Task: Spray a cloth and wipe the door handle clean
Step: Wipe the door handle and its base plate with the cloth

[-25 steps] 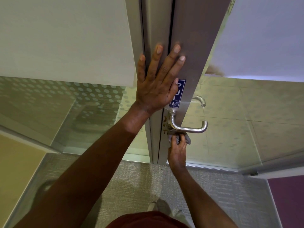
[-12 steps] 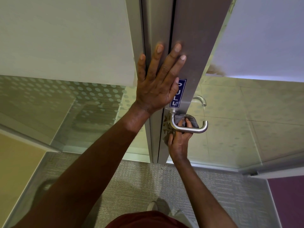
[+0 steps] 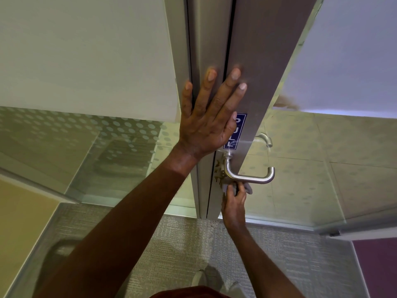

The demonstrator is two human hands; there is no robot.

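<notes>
Cloth (image 3: 247,188): mostly hidden by the right hand (image 3: 234,208) and the door handle (image 3: 249,176); only grey edges show.
Blue sign (image 3: 235,134): left side covered by the left hand (image 3: 209,123).
Far handle (image 3: 264,138): partly hidden behind the door edge (image 3: 268,61).
Shoes (image 3: 211,277): blurred, partly cut off near the bottom edge.
Left fingertips (image 3: 235,73): motion-blurred.

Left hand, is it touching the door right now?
Touching. The head view shows the left hand lying flat with straight fingers spread across the door edge above the handle, no gap visible.
</notes>
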